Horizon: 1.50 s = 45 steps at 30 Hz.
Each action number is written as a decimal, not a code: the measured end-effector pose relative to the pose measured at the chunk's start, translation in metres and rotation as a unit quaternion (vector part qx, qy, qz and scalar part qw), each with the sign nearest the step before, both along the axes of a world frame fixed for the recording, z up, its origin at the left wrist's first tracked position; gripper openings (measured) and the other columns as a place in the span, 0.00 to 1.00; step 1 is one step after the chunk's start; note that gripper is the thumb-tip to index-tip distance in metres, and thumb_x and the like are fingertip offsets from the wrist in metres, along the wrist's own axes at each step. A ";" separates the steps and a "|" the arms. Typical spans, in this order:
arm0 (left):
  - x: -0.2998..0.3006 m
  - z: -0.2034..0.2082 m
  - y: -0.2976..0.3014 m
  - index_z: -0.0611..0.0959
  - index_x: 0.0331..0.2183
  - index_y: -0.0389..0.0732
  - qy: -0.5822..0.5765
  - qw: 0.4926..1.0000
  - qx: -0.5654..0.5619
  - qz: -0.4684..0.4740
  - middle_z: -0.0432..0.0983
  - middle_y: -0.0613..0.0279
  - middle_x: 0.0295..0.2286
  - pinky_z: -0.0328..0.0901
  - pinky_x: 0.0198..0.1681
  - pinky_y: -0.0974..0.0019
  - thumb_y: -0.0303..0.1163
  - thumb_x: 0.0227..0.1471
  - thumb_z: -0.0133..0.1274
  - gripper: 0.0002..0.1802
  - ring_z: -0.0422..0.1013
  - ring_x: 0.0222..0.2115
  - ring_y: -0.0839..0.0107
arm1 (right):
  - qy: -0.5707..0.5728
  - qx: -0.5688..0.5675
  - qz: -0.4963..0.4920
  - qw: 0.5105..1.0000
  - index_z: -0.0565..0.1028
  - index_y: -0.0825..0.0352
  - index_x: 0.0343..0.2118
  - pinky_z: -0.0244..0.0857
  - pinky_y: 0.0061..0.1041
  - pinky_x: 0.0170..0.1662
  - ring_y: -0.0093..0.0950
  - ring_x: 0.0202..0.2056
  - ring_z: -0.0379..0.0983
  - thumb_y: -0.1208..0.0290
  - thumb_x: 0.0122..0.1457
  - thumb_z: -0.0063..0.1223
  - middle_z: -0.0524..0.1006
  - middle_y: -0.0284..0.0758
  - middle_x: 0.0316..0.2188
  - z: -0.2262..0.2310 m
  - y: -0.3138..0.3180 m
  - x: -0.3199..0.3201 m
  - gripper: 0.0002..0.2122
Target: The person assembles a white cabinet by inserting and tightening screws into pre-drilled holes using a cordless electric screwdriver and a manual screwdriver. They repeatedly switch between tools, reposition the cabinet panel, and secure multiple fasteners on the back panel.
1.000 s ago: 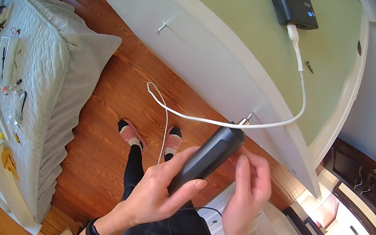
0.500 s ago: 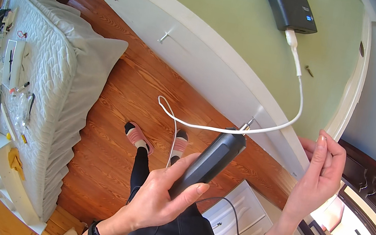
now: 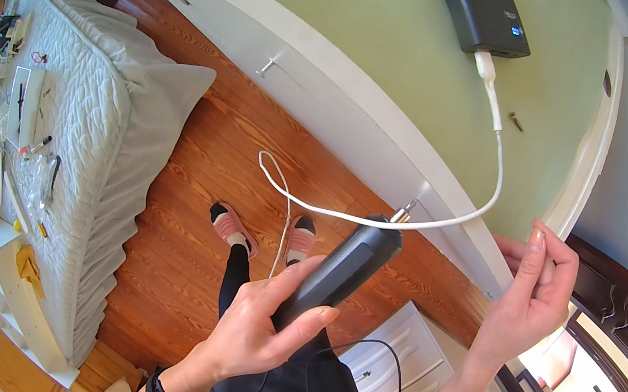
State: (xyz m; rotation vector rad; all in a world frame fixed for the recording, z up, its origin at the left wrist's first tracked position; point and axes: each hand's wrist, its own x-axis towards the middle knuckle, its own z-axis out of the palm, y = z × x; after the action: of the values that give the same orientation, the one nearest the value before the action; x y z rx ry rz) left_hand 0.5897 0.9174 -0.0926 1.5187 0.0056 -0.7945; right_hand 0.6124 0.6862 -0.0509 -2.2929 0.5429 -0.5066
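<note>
My left hand [image 3: 261,316] is wrapped round a black electric screwdriver [image 3: 341,271], pointed up and to the right. Its bit meets a screw [image 3: 412,203] at the outer face of the white board [image 3: 344,118], which edges a pale green panel [image 3: 344,14]. At the board's right end, my right hand [image 3: 534,295] has its fingers curled about the end, some partly hidden behind it. A white cable [image 3: 498,185] passes across the screwdriver's tip and runs from a black power bank [image 3: 489,18] lying on the green panel. Another screw [image 3: 266,68] sticks out of the board farther left.
A loose screw [image 3: 516,122] lies on the green panel. To the left, a white mattress [image 3: 86,116] carries several tools and plastic bags. White drawers [image 3: 395,359] stand at lower right, beside a dark wooden frame. My slippered feet are on the wooden floor [image 3: 193,176].
The screwdriver and my left hand have shifted slightly left and down in the picture, and the cable's loop with them. My right hand stays at the board's end.
</note>
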 end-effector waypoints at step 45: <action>0.008 -0.001 0.001 0.71 0.52 0.30 -0.038 0.999 0.017 -0.023 0.77 0.46 0.29 0.70 0.31 0.64 0.36 0.52 0.60 0.30 0.77 0.27 0.60 | 0.007 -0.061 -0.012 0.998 0.73 0.72 0.39 0.69 0.16 0.32 0.24 0.23 0.77 0.76 0.65 0.44 0.79 0.39 0.24 -0.005 0.000 0.003 0.06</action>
State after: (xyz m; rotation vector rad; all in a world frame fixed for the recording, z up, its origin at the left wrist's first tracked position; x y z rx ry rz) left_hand 0.5978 0.9184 -0.0933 1.5855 -0.0729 -0.7760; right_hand 0.6152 0.6863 -0.0557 -2.4103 0.5596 -0.5489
